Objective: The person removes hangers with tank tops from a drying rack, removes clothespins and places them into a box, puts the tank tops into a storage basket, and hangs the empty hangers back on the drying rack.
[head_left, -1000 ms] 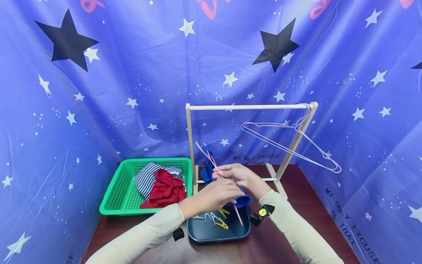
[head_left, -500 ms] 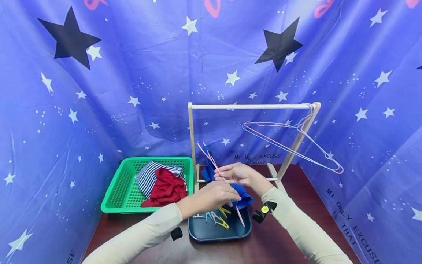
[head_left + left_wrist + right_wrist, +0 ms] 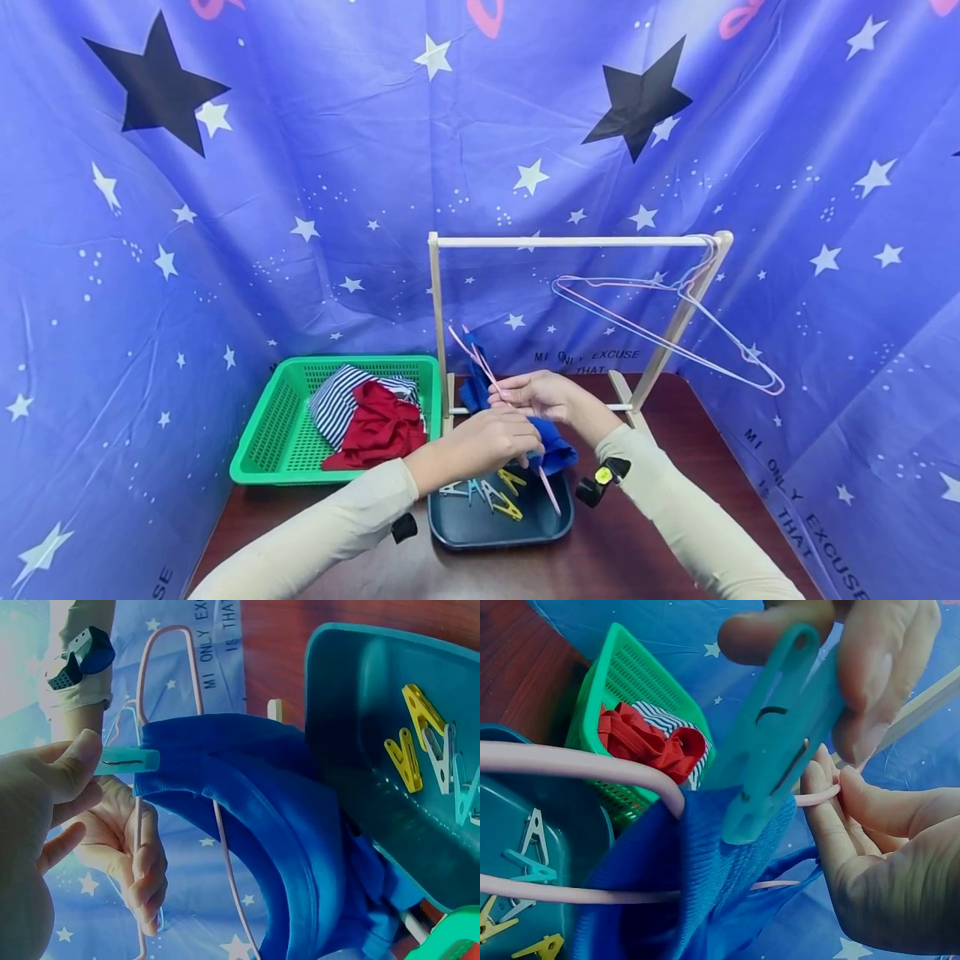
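Observation:
My left hand [image 3: 483, 437] pinches a teal clothespin [image 3: 769, 742] between thumb and fingers. Its jaws sit over the edge of a blue garment [image 3: 255, 772] and, it seems, the pink wire of a hanger [image 3: 223, 840]. The garment drapes over that pink hanger, which slants above the tray in the head view. Just beyond, my right hand [image 3: 543, 396] pinches the hanger's wire between thumb and fingers, seen closely in the right wrist view. Part of the garment is hidden behind both hands in the head view.
A dark tray [image 3: 487, 537] holds several clothespins [image 3: 491, 496] below the hands. To the left stands a green basket [image 3: 251, 442] with red cloth [image 3: 378, 425] and striped cloth [image 3: 333, 404]. Behind rises a wooden rack [image 3: 570, 242], other hangers [image 3: 645, 333] hooked at its right end.
My left hand has shifted slightly left and down, uncovering more of the blue garment. My right hand keeps its grip on the hanger. The head view has moved a little.

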The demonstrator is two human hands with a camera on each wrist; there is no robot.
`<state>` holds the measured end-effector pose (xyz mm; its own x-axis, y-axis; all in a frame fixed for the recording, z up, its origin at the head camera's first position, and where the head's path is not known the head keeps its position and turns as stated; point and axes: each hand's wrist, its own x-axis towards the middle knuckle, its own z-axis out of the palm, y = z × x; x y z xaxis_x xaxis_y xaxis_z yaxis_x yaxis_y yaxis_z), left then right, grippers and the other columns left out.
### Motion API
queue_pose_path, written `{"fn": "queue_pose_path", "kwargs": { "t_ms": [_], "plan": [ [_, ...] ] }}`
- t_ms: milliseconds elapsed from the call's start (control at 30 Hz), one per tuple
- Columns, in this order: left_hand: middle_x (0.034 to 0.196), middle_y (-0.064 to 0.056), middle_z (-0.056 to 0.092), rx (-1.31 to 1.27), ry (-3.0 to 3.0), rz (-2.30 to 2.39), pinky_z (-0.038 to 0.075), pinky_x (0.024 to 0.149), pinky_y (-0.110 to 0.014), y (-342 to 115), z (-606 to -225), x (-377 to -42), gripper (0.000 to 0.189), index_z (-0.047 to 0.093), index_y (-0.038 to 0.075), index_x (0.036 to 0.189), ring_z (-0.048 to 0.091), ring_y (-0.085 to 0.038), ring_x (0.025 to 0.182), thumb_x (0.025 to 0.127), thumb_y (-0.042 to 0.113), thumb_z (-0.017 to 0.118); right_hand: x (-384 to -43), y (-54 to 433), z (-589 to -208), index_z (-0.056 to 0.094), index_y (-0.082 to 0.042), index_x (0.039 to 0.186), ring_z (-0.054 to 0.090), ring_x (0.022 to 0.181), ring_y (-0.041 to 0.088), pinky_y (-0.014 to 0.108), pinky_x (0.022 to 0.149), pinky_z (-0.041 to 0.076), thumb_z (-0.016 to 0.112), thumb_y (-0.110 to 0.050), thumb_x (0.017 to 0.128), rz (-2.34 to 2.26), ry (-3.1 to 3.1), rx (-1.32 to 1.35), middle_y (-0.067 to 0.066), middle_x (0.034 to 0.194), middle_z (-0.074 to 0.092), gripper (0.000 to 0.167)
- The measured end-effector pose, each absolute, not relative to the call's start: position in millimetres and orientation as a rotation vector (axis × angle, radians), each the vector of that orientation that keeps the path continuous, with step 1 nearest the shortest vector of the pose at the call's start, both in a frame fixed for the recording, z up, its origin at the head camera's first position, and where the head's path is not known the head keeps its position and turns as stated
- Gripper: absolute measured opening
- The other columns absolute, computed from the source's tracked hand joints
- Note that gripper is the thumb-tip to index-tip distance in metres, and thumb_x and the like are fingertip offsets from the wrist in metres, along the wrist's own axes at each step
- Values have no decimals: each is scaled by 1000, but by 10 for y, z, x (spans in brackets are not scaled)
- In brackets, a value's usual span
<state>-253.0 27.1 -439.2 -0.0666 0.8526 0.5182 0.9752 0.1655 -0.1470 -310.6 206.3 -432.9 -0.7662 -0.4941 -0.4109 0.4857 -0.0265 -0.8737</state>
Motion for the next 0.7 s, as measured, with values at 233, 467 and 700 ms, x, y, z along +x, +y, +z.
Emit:
{"fn": "queue_pose_path", "kwargs": {
  "t_ms": [233, 467, 700],
  "plan": [
    [88, 9, 71, -1689, -1936, -324, 50, 92, -19, 310, -4388, -2539, 12, 74, 15, 94, 63, -6, 91, 86, 17, 82, -3108, 2086, -4363, 36, 19, 146, 74, 93, 11, 22, 82, 59, 42, 10, 103, -1868, 1578, -63, 5, 97, 77, 45],
    [82, 9, 68, -1665, -1903, -351, 50, 87, -19, 356, -4406, -2545, 9, 70, 14, 88, 61, -8, 85, 88, 12, 80, -3105, 2096, -4385, 37, 20, 145, 74, 92, 10, 21, 80, 59, 42, 11, 103, -1871, 1573, -84, 5, 95, 77, 44],
    [78, 8, 66, -1625, -1848, -319, 49, 81, -19, 396, -4418, -2536, 16, 66, 15, 81, 60, -8, 80, 88, 13, 80, -3101, 2110, -4412, 42, 17, 144, 74, 91, 9, 21, 81, 58, 43, 9, 103, -1861, 1575, -94, 3, 95, 77, 41]
  ]
}}
